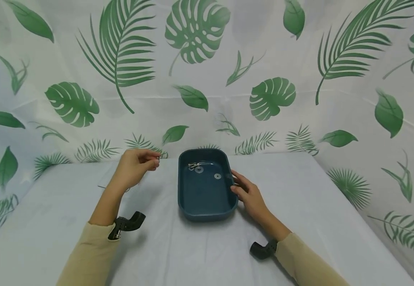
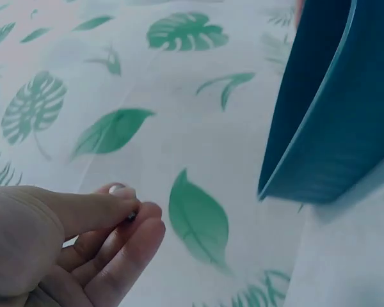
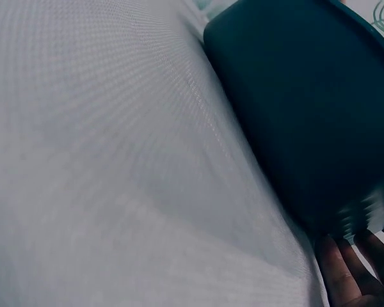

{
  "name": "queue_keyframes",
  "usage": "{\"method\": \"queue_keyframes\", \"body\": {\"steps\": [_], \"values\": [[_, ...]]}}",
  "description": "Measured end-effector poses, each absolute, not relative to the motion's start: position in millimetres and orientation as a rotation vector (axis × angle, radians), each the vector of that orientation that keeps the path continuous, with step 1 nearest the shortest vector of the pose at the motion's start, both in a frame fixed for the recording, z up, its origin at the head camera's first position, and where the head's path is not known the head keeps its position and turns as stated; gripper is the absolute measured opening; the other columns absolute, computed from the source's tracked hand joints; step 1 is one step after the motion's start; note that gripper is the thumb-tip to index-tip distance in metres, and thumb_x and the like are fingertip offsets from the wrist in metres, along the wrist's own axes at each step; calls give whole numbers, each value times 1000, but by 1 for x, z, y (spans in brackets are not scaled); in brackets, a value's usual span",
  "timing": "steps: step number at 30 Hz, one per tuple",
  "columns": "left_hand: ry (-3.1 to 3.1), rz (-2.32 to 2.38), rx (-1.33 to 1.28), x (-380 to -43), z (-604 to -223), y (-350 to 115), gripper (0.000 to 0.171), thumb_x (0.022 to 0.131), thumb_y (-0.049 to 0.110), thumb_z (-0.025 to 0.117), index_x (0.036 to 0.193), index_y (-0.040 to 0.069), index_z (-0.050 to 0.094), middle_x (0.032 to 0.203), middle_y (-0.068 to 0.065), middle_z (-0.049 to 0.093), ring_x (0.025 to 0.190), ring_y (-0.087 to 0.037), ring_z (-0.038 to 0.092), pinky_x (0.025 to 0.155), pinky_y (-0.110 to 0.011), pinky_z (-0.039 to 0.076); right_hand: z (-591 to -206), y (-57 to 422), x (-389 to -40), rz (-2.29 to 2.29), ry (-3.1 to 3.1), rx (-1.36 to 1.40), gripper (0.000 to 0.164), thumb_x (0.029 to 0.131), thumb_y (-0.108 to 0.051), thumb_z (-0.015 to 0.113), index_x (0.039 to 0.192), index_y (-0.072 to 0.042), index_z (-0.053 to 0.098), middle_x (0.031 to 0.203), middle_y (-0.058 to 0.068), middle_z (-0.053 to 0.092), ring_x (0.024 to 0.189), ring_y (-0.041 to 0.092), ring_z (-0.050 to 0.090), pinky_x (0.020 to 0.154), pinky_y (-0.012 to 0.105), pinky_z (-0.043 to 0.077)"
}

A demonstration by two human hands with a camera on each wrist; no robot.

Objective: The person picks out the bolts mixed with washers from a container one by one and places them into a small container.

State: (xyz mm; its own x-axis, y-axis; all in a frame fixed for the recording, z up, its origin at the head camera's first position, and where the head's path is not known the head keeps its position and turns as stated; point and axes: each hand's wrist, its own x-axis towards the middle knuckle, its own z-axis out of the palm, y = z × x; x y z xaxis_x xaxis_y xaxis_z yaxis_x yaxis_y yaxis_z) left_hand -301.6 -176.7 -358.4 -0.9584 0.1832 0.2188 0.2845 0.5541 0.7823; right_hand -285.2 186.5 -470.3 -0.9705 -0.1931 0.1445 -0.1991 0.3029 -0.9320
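My left hand [image 1: 135,167] is raised to the left of a dark blue tray [image 1: 207,217]. Thumb and index finger pinch a small dark piece [image 2: 132,217], mostly hidden by the fingertips; its kind cannot be made out. The right hand [image 1: 250,196] grips the tray's right wall, thumb at the rim and fingers [image 3: 339,272] against the outside. Inside the tray, near its far end, lie a few small metal pieces [image 1: 194,165] that look like screws, a round washer [image 1: 200,169] beside them and another washer [image 1: 217,176] nearer the right wall.
Behind the left forearm lies a flat, pale, thin-edged item [image 1: 104,182], partly covered by the arm. White cloth [image 1: 178,254] covers the table. A leaf-printed sheet [image 1: 228,107] hangs at the back and right. Black wrist cameras [image 1: 130,223] stick out from both wrists.
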Motion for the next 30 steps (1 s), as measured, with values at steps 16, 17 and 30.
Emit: {"method": "queue_keyframes", "body": {"steps": [16, 17, 30], "values": [[-2700, -968, -139, -314, -377, -213, 25, 100, 6, 59, 122, 0, 70, 109, -22, 74, 97, -36, 70, 82, -48, 57, -472, 187, -285, 1797, -2519, 392, 53, 104, -21, 53, 156, -17, 40, 150, 25, 51, 134, 42, 55, 100, 54, 54], [-2700, -965, -128, -316, -379, -215, 25, 100, 6, 59, 121, 0, 70, 109, -23, 74, 97, -36, 70, 82, -48, 57, -472, 187, -286, 1793, -2518, 393, 54, 104, -21, 53, 156, -17, 40, 150, 25, 51, 134, 42, 55, 100, 54, 53], [-2806, -914, -19, -326, -407, -224, 24, 99, 3, 59, 118, -4, 71, 109, -25, 73, 93, -35, 70, 76, -41, 56, -474, 187, -285, 1807, -2514, 402, 54, 105, -22, 53, 157, -16, 39, 150, 25, 50, 135, 42, 54, 102, 54, 52]]}}
